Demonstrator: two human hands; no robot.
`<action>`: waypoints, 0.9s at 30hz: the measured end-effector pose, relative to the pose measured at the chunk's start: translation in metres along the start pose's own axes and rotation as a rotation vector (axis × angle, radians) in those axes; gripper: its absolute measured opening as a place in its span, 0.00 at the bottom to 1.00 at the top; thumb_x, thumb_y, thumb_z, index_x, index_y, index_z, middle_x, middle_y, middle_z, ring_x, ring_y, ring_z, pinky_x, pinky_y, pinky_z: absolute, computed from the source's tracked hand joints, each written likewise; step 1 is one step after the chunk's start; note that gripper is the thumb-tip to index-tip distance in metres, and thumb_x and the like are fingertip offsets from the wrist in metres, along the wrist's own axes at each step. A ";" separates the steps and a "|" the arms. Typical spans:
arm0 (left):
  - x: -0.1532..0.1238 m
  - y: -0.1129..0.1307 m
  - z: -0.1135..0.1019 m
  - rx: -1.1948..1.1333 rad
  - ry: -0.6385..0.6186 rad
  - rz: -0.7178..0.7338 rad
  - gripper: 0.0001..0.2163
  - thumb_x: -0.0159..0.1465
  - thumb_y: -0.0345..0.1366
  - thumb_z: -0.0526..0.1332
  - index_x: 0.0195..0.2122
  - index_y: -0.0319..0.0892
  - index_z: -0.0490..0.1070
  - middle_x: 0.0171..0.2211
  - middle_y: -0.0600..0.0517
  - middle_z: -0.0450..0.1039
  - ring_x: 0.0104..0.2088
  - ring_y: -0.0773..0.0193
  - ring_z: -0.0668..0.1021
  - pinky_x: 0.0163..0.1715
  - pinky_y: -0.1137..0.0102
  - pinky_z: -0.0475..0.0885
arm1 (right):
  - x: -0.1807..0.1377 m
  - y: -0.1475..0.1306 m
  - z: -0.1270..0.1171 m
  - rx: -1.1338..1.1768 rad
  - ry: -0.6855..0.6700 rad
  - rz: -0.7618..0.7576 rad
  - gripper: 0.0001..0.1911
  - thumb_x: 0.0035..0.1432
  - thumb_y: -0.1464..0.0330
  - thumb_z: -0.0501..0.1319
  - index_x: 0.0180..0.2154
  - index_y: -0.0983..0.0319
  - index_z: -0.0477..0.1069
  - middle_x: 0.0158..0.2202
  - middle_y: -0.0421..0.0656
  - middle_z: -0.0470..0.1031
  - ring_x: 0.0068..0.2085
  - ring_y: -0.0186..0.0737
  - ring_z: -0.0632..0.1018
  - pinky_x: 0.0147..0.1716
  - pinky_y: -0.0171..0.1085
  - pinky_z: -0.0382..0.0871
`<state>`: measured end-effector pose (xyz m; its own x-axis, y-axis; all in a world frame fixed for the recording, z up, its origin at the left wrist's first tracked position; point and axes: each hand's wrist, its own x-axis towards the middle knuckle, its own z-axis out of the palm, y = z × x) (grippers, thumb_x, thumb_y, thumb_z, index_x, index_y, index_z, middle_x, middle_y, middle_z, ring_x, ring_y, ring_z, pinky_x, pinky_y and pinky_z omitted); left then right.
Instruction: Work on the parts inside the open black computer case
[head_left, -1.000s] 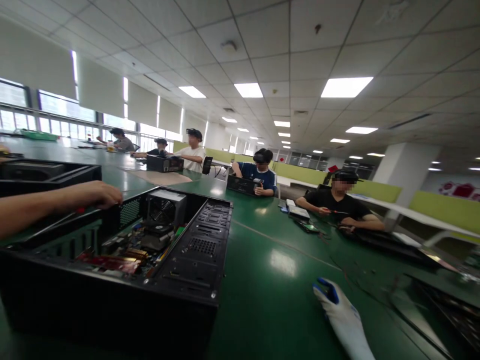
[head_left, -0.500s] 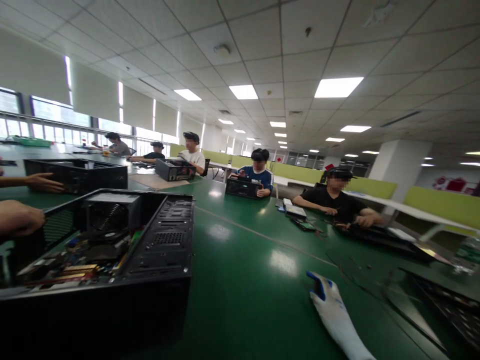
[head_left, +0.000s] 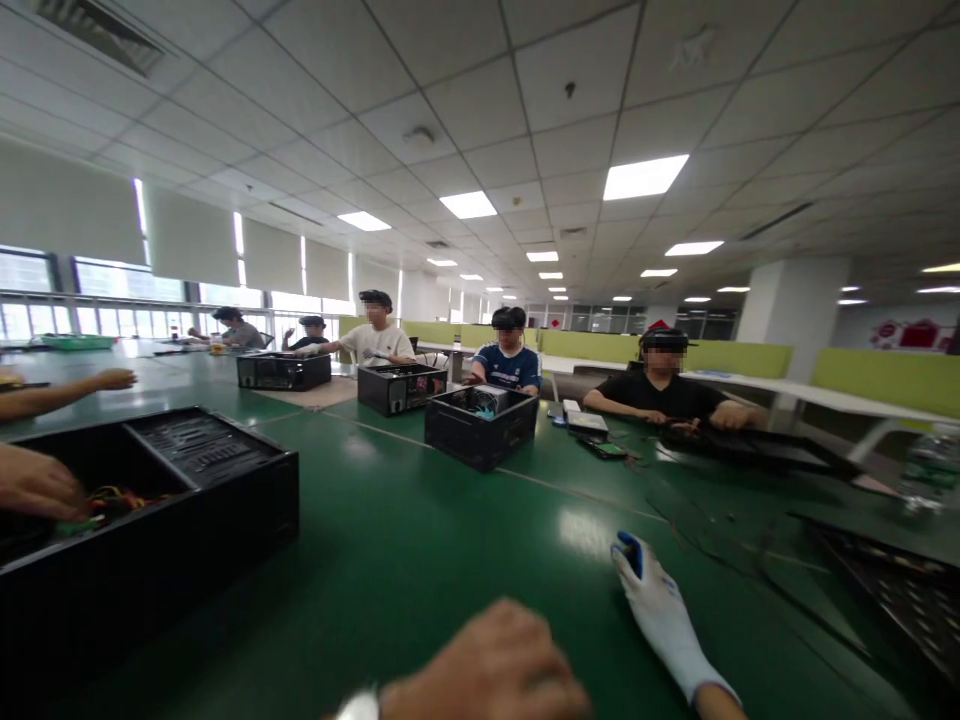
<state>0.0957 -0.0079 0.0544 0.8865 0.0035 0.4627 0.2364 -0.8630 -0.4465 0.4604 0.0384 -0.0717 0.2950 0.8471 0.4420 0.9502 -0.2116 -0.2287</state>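
My right hand (head_left: 660,610) wears a white glove with blue fingertips and lies flat on the green table (head_left: 450,540), fingers stretched out and holding nothing. My left hand (head_left: 487,670) shows at the bottom edge, bare, with a watch (head_left: 358,706) on the wrist. Only its blurred back is visible and its fingers are hidden. It hovers over bare tabletop just left of the gloved hand. An open black computer case (head_left: 187,500) stands to the left, beyond reach of both hands.
Another person's hand (head_left: 34,482) reaches into the near case, above coloured wires. Three more open cases (head_left: 480,425) stand further along the table. Several people sit around it. Dark panels (head_left: 885,590) and cables lie at the right.
The view has swung right and pulled back, so the near case now sits at the far left. My left hand has come into view at the bottom. The gloved hand stays flat.
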 end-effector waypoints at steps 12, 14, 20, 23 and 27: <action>0.109 -0.206 0.032 -0.173 -0.083 -0.671 0.17 0.70 0.44 0.63 0.54 0.38 0.71 0.52 0.45 0.73 0.49 0.55 0.77 0.50 0.55 0.77 | -0.002 -0.002 0.015 -0.056 -0.021 -0.065 0.28 0.61 0.77 0.53 0.58 0.54 0.76 0.68 0.50 0.65 0.61 0.56 0.75 0.58 0.47 0.70; 0.110 -0.198 0.039 -0.189 -0.131 -0.670 0.17 0.70 0.45 0.62 0.54 0.38 0.71 0.52 0.45 0.73 0.49 0.55 0.77 0.50 0.55 0.77 | -0.001 -0.004 0.013 0.099 0.006 -0.011 0.26 0.61 0.74 0.54 0.56 0.54 0.78 0.67 0.50 0.67 0.59 0.56 0.76 0.58 0.48 0.70; 0.083 -0.149 0.008 -0.230 -0.394 -0.683 0.19 0.75 0.45 0.50 0.48 0.36 0.74 0.46 0.41 0.76 0.51 0.50 0.77 0.55 0.49 0.69 | -0.001 -0.015 -0.017 0.570 0.145 0.214 0.22 0.53 0.59 0.58 0.46 0.60 0.80 0.60 0.56 0.73 0.56 0.64 0.77 0.60 0.55 0.65; 0.066 -0.107 -0.041 -0.421 -0.577 -0.558 0.25 0.75 0.52 0.45 0.46 0.42 0.78 0.40 0.45 0.79 0.42 0.53 0.81 0.45 0.60 0.73 | -0.009 -0.023 -0.035 0.708 0.146 0.321 0.36 0.55 0.45 0.54 0.53 0.63 0.74 0.50 0.55 0.79 0.47 0.58 0.81 0.50 0.51 0.73; 0.033 -0.075 -0.093 -0.557 -0.626 -0.194 0.32 0.63 0.60 0.63 0.65 0.56 0.66 0.54 0.45 0.75 0.52 0.47 0.78 0.51 0.57 0.73 | -0.034 -0.050 -0.091 0.896 0.210 0.448 0.48 0.53 0.36 0.55 0.60 0.65 0.65 0.44 0.50 0.78 0.40 0.49 0.81 0.39 0.43 0.77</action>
<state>0.0703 0.0102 0.1748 0.9455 0.3132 -0.0889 0.3221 -0.9399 0.1138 0.4123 -0.0239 0.0036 0.6979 0.6594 0.2795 0.3492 0.0274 -0.9367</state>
